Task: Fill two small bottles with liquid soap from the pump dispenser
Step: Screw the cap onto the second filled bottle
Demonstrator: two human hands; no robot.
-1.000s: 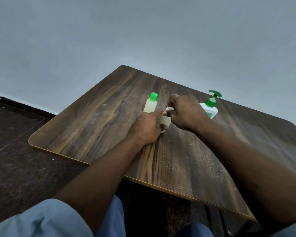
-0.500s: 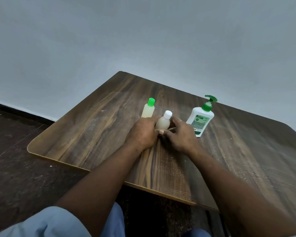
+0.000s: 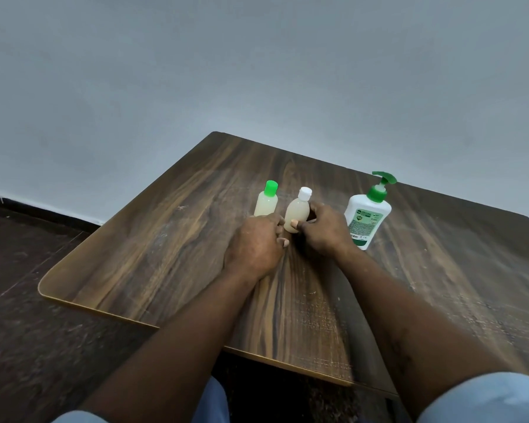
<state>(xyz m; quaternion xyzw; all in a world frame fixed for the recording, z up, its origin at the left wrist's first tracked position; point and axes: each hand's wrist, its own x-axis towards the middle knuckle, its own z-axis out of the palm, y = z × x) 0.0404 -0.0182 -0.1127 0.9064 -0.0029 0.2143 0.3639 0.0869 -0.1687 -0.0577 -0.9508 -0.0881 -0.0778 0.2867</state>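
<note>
Two small bottles of pale liquid stand on the wooden table. The green-capped bottle is on the left and the white-capped bottle just right of it. The white pump dispenser with its green pump head stands further right. My right hand grips the white-capped bottle low down, thumb on its front and fingers behind. My left hand rests on the table with loosely curled fingers against that bottle's left side, hiding the green-capped bottle's base.
The table's rounded near-left corner and front edge lie close to me. A dark floor is to the left, and a plain grey wall rises behind the table. My knees in light blue cloth sit below the edge.
My right hand came off the white cap and dropped to the bottle's lower body. The bottle now stands upright on the table. My left hand has eased its hold.
</note>
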